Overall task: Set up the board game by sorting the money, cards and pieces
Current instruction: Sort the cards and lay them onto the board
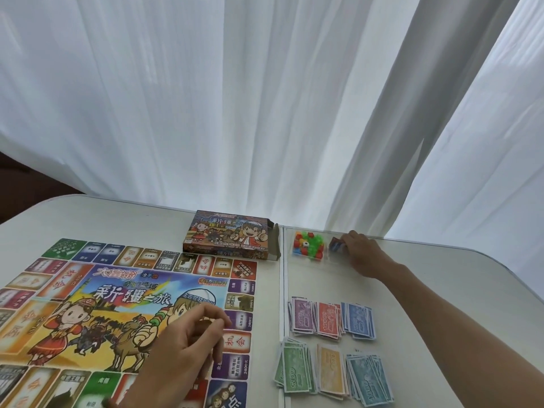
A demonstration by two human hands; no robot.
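White curtains [235,98] hang behind a pale table [132,219]. The board [88,304] lies under the left hand [188,340]; its fingers are curled, and I cannot tell if they hold anything. The box [226,234] sits beyond it. Six piles of money [328,319] lie nearer than the right hand [363,254], which pinches cards [338,246] just right of the pieces [307,247].

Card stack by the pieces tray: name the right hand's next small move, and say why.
Probably lift the card stack and carry it to the board: the right hand grips it beside the pieces tray, and the money lies sorted in six piles.
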